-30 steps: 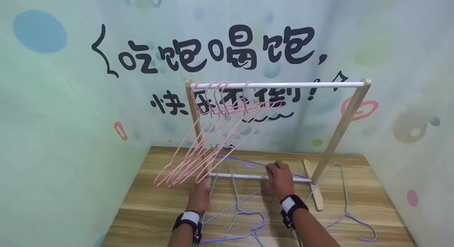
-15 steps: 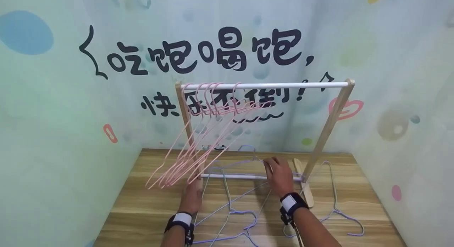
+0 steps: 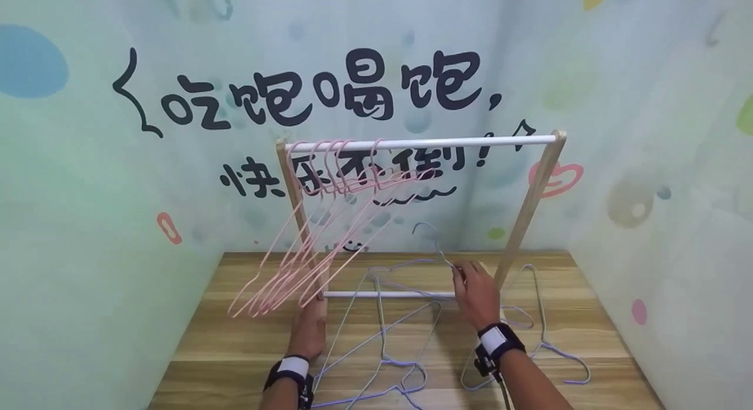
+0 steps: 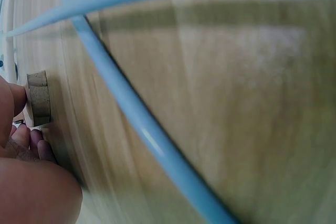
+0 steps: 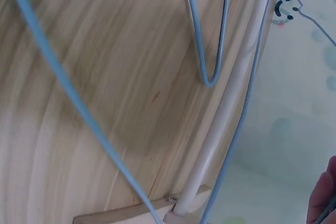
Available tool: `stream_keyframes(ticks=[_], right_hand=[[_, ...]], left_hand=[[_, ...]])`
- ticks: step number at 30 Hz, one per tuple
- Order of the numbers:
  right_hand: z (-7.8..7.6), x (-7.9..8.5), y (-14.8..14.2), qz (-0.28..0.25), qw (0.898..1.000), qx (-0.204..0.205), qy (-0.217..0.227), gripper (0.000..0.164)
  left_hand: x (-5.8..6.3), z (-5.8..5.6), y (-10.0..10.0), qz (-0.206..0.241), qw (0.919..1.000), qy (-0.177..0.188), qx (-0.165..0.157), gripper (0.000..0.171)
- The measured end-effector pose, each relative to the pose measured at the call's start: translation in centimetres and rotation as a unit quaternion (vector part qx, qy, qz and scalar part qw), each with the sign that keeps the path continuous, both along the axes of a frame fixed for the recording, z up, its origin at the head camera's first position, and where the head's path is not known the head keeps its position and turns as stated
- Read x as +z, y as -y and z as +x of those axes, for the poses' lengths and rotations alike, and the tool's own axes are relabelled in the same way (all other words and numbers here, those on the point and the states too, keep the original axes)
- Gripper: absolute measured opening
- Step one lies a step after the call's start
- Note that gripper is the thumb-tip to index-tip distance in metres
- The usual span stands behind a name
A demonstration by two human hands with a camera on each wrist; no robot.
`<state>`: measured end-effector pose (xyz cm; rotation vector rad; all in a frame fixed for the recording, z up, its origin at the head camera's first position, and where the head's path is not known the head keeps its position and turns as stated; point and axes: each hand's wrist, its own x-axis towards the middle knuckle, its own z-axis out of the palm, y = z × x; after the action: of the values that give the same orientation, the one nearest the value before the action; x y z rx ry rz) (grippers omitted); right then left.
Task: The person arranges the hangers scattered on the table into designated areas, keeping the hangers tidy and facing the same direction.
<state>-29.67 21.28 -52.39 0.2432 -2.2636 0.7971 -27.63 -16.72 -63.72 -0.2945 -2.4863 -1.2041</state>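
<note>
A small garment rack with wooden sides and a white top rod [image 3: 470, 142] stands on the table. Pink hangers [image 3: 282, 286] hang from the rod's left part. Low at the rack's left side, my left hand [image 3: 309, 333] grips its wooden foot [image 4: 39, 100], thumb and fingers around the end in the left wrist view. My right hand [image 3: 479, 292] pinches a blue hanger [image 3: 425, 224] near its neck, hook upward, behind the lower rod [image 3: 376, 294]. The right wrist view catches only a bit of its fingers [image 5: 319, 199] at the edge.
Several blue hangers lie loose on the wooden table [image 3: 212, 316]; one hanger [image 3: 383, 333] lies between my arms, another hanger [image 3: 540, 316] to the right. Their wires overlap. A patterned wall with black lettering [image 3: 367, 83] stands behind, with side walls left and right.
My right hand has lifted the blue hanger, its hook rising above the table's back edge. My left hand stays at the rack's foot. The head view has shifted right.
</note>
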Motion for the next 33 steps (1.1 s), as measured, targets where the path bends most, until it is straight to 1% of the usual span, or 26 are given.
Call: stream_keyframes(ticks=[3, 5, 10, 17, 19, 22, 26, 29, 32, 33], right_hand=[[0.2, 0.5, -0.7, -0.006, 1.000, -0.013, -0.004, 0.010], [0.4, 0.9, -1.2, -0.006, 1.000, -0.025, -0.015, 0.010], [1.0, 2.1, -2.4, -0.004, 0.997, -0.062, -0.054, 0.009], [1.9, 4.0, -4.8, 0.009, 0.990, -0.110, -0.087, 0.009], [2.0, 4.5, -5.4, 0.018, 0.988, -0.119, -0.099, 0.012], [2.1, 5.4, -6.3, 0.035, 0.983, -0.131, -0.123, 0.016], [2.2, 6.9, -7.4, 0.056, 0.974, -0.153, -0.158, 0.021], [2.2, 8.5, -8.2, 0.065, 0.968, -0.162, -0.182, 0.022], [2.4, 10.4, -8.8, 0.071, 0.964, -0.167, -0.197, 0.025], [2.4, 11.1, -9.0, 0.071, 0.963, -0.168, -0.200, 0.025]], left_hand=[[-0.1, -0.1, 0.1, -0.001, 0.9997, 0.023, 0.006, 0.058], [0.1, -0.1, 0.0, 0.004, 0.9995, 0.029, 0.007, 0.058], [0.1, -0.1, 0.1, 0.005, 0.9998, 0.019, 0.001, 0.057], [-0.6, -0.6, 0.6, -0.007, 1.0000, 0.002, 0.003, 0.060], [-0.7, -0.7, 0.6, -0.003, 1.0000, 0.007, 0.006, 0.060], [-0.6, -0.7, 0.6, -0.001, 0.9997, 0.024, 0.007, 0.060], [0.0, -0.4, 0.3, 0.003, 0.9987, 0.050, 0.008, 0.059], [0.6, 0.1, -0.1, 0.004, 0.9988, 0.048, 0.010, 0.058], [1.4, 0.7, -0.5, 0.000, 0.9988, 0.048, 0.012, 0.055], [1.6, 0.9, -0.6, -0.002, 0.9985, 0.053, 0.012, 0.056]])
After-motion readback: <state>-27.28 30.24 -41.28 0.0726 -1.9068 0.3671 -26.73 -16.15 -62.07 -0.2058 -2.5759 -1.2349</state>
